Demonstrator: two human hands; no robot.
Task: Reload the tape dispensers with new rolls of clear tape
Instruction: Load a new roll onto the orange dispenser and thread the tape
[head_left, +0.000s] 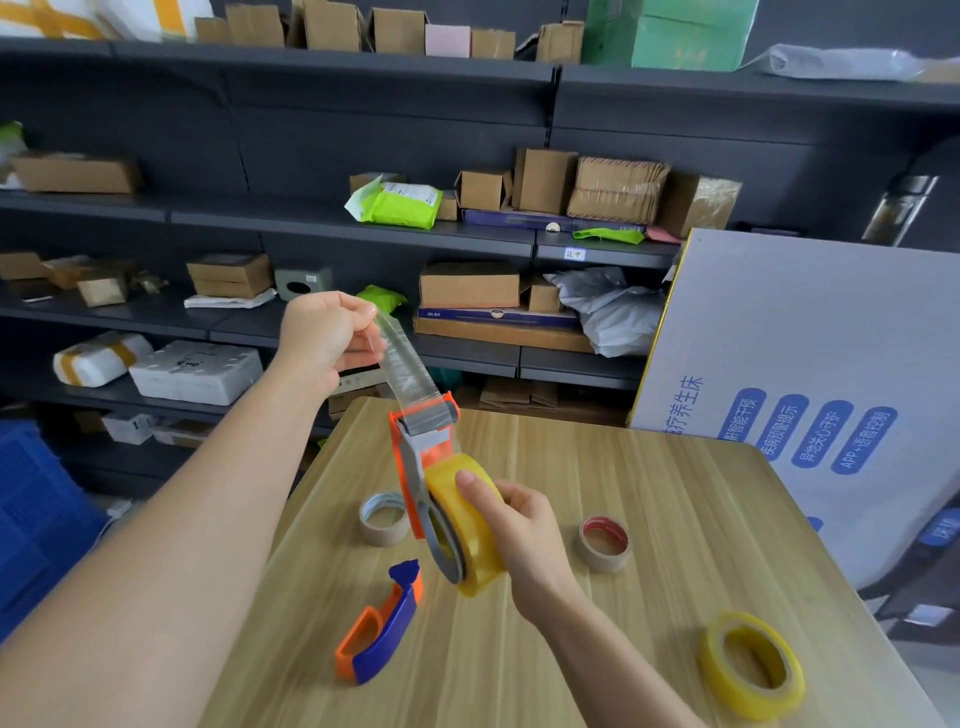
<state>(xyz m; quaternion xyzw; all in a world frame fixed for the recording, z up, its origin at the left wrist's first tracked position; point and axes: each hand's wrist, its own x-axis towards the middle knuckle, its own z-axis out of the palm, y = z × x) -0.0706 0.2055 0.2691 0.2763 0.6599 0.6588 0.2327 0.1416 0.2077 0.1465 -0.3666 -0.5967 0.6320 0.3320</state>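
An orange and grey tape dispenser (415, 457) is held above the wooden table (623, 467), with a yellowish clear tape roll (475, 545) mounted on it. My right hand (519, 530) grips that roll and the dispenser. My left hand (327, 332) pinches the free end of the tape strip (405, 358), which is stretched up and left from the dispenser's grey front roller. A blue and orange dispenser (382, 631) lies on the table below. Another clear tape roll (750, 665) lies at the right front.
Two empty cardboard cores rest on the table, one (383, 519) left of the held dispenser, one with a red inner rim (603, 543) to its right. Dark shelves (311, 223) with boxes stand behind. A large white board (810, 364) leans at the right. A blue crate (31, 514) sits at the left.
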